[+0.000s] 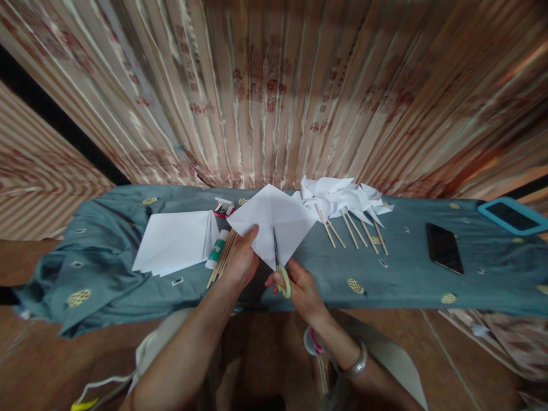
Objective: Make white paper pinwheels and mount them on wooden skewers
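Observation:
My left hand (242, 258) pinches the lower left edge of a white square of paper (276, 220), holding it up on one corner above the blue-grey cloth. My right hand (299, 288) grips green-handled scissors (280, 273), whose blades run up into the paper from its bottom corner. A stack of white paper sheets (175, 241) lies to the left. Wooden sticks (220, 260) and a glue stick (216, 251) lie just left of my left hand. Finished white paper pinwheels on sticks (342, 205) lie to the right.
A blue-grey patterned cloth (406, 274) covers the low table. A black phone (444, 248) lies at the right, and a device in a blue case (511, 216) sits at the far right. A striped curtain hangs behind. A small red-and-white packet (223, 209) lies by the sheets.

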The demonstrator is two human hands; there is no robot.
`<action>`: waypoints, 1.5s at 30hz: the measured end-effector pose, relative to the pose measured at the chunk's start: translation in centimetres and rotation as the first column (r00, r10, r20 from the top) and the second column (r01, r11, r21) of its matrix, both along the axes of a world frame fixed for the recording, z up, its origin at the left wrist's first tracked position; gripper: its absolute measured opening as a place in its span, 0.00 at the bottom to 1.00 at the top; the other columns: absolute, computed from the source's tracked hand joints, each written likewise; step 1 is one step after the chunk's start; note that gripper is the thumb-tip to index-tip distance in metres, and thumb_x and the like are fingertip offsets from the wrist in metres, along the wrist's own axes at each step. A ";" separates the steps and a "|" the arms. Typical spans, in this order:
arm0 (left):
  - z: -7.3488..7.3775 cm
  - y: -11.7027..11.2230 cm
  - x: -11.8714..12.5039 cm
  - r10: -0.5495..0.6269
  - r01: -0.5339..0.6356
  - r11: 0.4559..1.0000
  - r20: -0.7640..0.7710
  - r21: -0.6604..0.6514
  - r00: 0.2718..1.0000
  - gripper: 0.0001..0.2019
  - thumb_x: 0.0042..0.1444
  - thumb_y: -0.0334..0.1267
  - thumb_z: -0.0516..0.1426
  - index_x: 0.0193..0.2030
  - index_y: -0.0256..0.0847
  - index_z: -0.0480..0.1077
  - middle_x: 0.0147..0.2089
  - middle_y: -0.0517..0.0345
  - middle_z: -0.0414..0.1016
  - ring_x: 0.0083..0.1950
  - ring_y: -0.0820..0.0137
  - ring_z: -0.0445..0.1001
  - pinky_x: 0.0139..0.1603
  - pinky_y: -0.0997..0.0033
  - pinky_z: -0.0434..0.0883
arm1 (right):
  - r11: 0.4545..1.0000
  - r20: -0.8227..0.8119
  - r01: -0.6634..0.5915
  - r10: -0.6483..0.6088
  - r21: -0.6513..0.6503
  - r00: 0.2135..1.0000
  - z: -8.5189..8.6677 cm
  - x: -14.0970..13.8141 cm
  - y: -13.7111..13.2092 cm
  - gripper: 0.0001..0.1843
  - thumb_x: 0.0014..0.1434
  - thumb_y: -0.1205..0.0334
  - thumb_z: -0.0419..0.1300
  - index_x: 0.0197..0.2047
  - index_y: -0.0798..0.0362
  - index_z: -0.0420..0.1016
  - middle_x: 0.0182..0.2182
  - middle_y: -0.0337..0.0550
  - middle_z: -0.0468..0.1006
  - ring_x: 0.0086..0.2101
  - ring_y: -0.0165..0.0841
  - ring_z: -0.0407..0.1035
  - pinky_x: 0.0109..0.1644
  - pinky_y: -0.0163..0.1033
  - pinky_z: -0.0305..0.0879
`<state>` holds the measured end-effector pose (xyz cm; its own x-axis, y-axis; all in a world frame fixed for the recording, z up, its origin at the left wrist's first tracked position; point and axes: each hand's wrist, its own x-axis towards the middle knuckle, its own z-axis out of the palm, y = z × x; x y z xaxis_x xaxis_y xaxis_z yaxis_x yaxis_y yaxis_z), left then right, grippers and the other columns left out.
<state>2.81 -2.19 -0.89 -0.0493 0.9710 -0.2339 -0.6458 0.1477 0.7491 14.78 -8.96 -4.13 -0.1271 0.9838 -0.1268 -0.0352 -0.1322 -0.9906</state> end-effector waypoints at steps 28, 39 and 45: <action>0.3 -0.2 -0.3 -0.027 0.030 0.998 0.035 -0.062 0.999 0.10 0.51 0.37 0.62 0.40 0.39 0.72 0.38 0.54 0.80 0.47 0.60 0.79 0.51 0.63 0.73 | 0.999 0.033 0.031 -0.031 0.015 0.999 0.1 -0.7 -0.2 0.20 0.53 0.42 0.63 0.28 0.51 0.71 0.22 0.39 0.78 0.22 0.28 0.67 0.27 0.34 0.63; 0.2 -0.2 -0.2 -0.032 0.036 0.997 0.050 -0.074 0.998 0.12 0.52 0.36 0.61 0.43 0.36 0.71 0.40 0.51 0.81 0.48 0.60 0.79 0.52 0.62 0.73 | 1.000 0.064 0.017 -0.018 0.025 0.998 0.5 -0.8 -0.3 0.21 0.54 0.40 0.61 0.26 0.50 0.68 0.19 0.38 0.75 0.21 0.29 0.67 0.28 0.34 0.63; 0.3 0.3 -0.5 0.027 -0.024 0.999 0.054 -0.038 0.998 0.13 0.52 0.34 0.61 0.45 0.37 0.73 0.39 0.54 0.82 0.48 0.60 0.79 0.52 0.62 0.74 | 0.995 -0.042 -0.082 0.080 -0.050 0.996 -0.3 -0.3 -0.4 0.24 0.55 0.42 0.63 0.45 0.51 0.70 0.23 0.36 0.78 0.22 0.28 0.68 0.26 0.32 0.60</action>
<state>2.26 -1.90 -0.57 -0.0602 0.9601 -0.2733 -0.6893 0.1580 0.7070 14.52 -9.38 -4.47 -0.2119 0.9623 -0.1705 -0.0613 -0.1872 -0.9804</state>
